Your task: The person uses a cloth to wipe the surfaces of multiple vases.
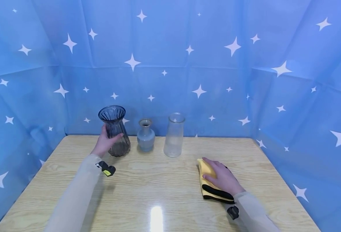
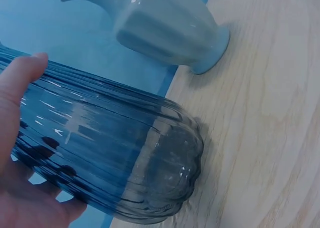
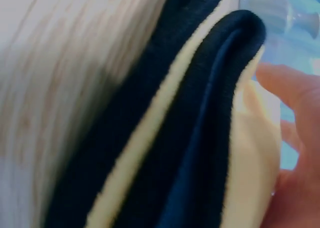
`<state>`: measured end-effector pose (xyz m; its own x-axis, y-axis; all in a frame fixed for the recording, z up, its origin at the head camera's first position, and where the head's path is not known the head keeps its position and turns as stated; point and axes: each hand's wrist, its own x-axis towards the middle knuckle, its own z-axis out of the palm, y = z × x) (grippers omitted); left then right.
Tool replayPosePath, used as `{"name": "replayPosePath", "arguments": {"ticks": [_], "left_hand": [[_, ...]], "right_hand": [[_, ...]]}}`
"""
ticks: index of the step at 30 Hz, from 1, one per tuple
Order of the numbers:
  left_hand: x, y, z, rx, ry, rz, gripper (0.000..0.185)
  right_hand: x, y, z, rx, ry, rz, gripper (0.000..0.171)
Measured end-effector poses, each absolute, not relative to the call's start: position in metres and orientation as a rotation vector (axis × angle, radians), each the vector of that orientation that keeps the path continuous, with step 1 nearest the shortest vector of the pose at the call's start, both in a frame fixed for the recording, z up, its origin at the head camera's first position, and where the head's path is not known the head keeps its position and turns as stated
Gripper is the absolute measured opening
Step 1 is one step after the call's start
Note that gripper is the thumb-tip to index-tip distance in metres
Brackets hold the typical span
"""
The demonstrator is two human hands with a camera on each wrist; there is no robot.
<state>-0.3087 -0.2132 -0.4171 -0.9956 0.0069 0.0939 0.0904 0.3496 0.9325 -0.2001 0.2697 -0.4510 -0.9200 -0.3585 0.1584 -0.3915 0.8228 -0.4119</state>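
The left hand (image 1: 105, 143) is wrapped around the dark ribbed vase (image 1: 114, 130), thumb on one side and fingers behind the glass, at the waist just above the rounded base. The vase stands upright at the back left of the counter (image 1: 158, 190), its base on the wood. It is glass, so probably stiff, breakable and fairly heavy; the ribs should give the fingers some purchase, and the narrow waist looks like the surest place to hold it. The right hand (image 1: 221, 177) lies flat, fingers loosely spread, on a folded yellow and black cloth (image 1: 208, 188) at the front right of the counter. The cloth is soft and thick, folded in layers, and would bunch easily.

Just beside the dark vase stands a small pale blue vase (image 1: 146, 139), and further right a tall clear glass vase (image 1: 174, 135). The small one is close enough to be knocked if the dark vase swings right. A blue star-printed sheet (image 1: 187, 64) closes in the counter on three sides.
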Motion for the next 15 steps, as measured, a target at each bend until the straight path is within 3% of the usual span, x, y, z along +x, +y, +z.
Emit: {"name": "replayPosePath", "arguments": {"ticks": [8, 15], "left_hand": [[-0.300, -0.209, -0.415, -0.098, -2.557, -1.677, 0.101], [-0.288, -0.209, -0.415, -0.129, -2.585, -1.650, 0.102]], "right_hand": [[-0.206, 0.265, -0.455, 0.627, -2.938, 0.621, 0.063], [-0.212, 0.265, -0.460, 0.621, -2.929, 0.911, 0.059]]}}
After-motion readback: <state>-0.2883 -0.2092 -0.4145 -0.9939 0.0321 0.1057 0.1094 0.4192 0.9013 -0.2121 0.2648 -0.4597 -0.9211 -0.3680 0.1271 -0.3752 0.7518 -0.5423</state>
